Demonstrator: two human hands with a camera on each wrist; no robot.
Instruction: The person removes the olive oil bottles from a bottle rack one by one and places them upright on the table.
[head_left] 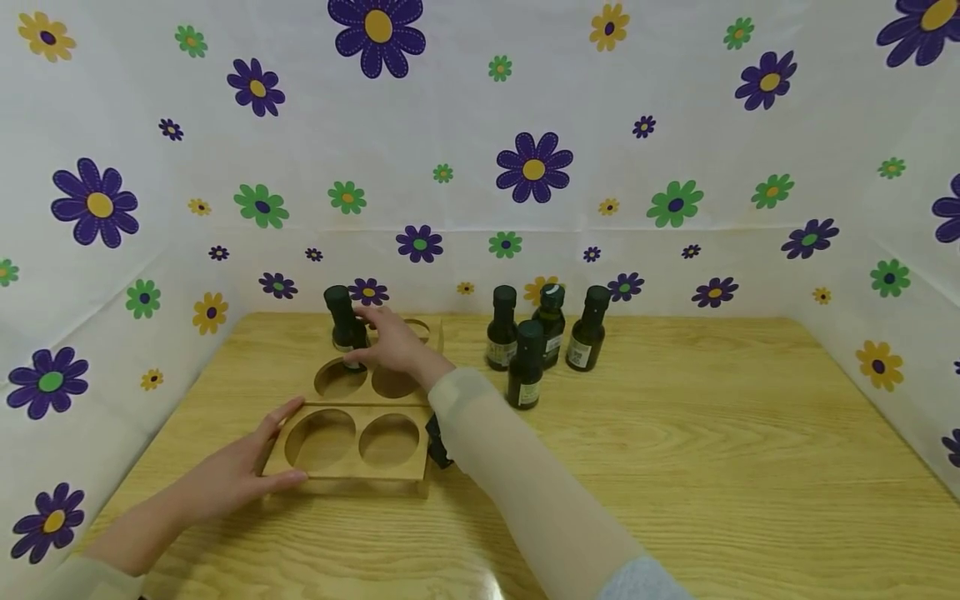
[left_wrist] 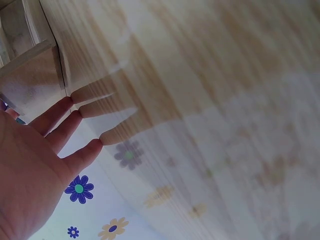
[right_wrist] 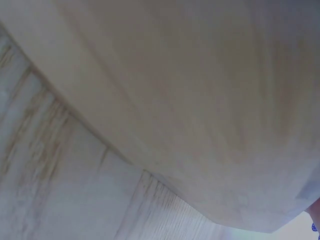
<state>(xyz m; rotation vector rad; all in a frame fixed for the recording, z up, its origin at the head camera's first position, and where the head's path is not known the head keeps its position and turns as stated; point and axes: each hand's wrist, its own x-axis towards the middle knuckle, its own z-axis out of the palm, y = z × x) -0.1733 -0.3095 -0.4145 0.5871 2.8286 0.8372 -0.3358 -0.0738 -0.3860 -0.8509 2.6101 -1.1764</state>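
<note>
A wooden rack (head_left: 352, 468) with several round holes lies on the table, left of centre. My right hand (head_left: 392, 343) reaches over its far side and grips a dark bottle (head_left: 341, 312) standing upright at the rack's back left hole. My left hand (head_left: 243, 468) rests against the rack's front left corner, thumb on the top edge and fingers straight along the front. In the left wrist view the left hand (left_wrist: 35, 165) shows straight fingers touching the table beside the rack (left_wrist: 35, 75). The right wrist view is blurred and shows only a pale sleeve (right_wrist: 200, 100).
Several more dark bottles stand right of the rack: one at the front (head_left: 526, 367) and three behind (head_left: 502, 329), (head_left: 551, 321), (head_left: 588, 329). The wooden table (head_left: 675, 467) is walled by flowered sheets on three sides. A small black object (head_left: 437, 442) shows under my right sleeve.
</note>
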